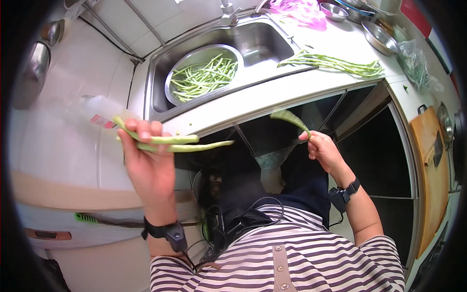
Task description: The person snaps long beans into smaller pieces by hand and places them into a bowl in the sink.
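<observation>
My left hand [151,165] is closed around a few pieces of green bean [175,143], which stick out to the right between thumb and fingers. In my right hand [322,151] a longer green bean [289,117] is pinched at one end; its free part points up and left, smeared by motion. Both hands are in the air in front of the counter edge. Cut bean pieces [206,75] lie in a steel bowl [238,56] inside the sink. A bunch of long whole beans [335,62] rests on the counter right of the sink.
A steel sink [156,92] with a faucet [227,14] is set in the white counter [248,109]. Pink plastic bags [301,12], steel bowls [379,38] and a clear bag [418,68] stand at the right back. A wooden cutting board [430,180] leans at the right.
</observation>
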Demonstrator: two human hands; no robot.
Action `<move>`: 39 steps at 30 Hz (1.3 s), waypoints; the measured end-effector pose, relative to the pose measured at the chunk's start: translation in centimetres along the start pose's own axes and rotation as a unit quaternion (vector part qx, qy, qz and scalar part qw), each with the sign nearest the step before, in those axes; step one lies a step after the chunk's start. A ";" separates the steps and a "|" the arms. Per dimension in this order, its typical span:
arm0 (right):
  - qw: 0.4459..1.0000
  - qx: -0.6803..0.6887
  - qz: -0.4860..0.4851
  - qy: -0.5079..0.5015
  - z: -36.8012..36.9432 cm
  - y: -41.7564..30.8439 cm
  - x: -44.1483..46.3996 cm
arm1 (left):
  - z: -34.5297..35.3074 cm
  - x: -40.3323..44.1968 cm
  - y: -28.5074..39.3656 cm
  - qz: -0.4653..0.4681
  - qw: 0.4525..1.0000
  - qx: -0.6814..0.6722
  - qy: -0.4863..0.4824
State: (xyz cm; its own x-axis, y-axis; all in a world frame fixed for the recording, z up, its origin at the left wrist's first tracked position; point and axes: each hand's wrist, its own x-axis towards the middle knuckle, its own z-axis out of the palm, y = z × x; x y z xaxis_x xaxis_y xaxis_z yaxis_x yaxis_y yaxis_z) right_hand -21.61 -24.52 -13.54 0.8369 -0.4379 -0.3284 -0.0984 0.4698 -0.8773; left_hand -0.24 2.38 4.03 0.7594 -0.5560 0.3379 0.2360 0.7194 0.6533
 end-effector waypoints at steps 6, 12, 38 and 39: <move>0.995 0.057 -0.046 -0.070 0.2 0.6 -1.9 | 0.4 2.6 -2.1 -0.077 0.994 0.079 -0.013; 0.991 -0.017 -0.135 -0.019 3.9 0.2 -2.9 | 0.4 -1.6 -11.0 -0.309 0.933 0.183 -0.025; 0.990 0.133 0.037 0.003 0.7 1.7 -1.3 | 2.2 3.5 -4.1 0.075 0.979 0.186 -0.028; 0.994 0.101 0.044 0.019 0.1 2.2 -1.6 | 1.9 5.5 -2.9 0.144 0.968 0.201 -0.040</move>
State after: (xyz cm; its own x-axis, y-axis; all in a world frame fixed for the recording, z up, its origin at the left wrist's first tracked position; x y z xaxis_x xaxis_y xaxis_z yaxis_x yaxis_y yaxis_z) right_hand -23.05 -22.67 -14.95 0.8089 -0.4148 -0.4166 -0.0570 0.6499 -0.7579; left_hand 2.08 -3.56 5.31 0.7057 -0.3980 0.5862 -0.2461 0.6380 0.7296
